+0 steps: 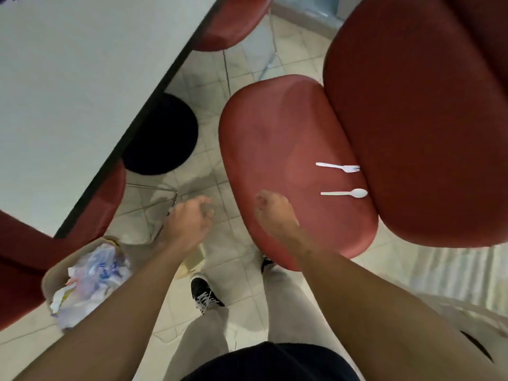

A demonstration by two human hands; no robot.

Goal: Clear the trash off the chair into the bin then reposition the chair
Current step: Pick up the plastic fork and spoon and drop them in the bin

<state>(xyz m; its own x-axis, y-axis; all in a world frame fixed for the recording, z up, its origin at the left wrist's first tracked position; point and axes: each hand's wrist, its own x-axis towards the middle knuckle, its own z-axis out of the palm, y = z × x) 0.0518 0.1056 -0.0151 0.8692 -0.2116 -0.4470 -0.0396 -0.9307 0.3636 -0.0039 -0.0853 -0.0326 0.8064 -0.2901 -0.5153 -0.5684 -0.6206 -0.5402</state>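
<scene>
The right hand [275, 213] hung over the near part of the red chair [277, 149], fingers loosely curled, holding nothing. Just beyond it to the right lay a white plastic spoon [345, 193] and a fork [338, 167] on the seat. The left hand [189, 218] hovered over the floor, relaxed and empty, with the bin [82, 281] of trash near its forearm.

The chair [288, 149] has a dark red seat and back. On it lie a white plastic fork [338, 167] and a white plastic spoon [345, 193]. The bench [68, 78] is pale grey-white with a black edge. The bin [52, 273] is beige, holding white and blue-printed trash [88, 281]. The floor [200, 78] has cream tiles.
</scene>
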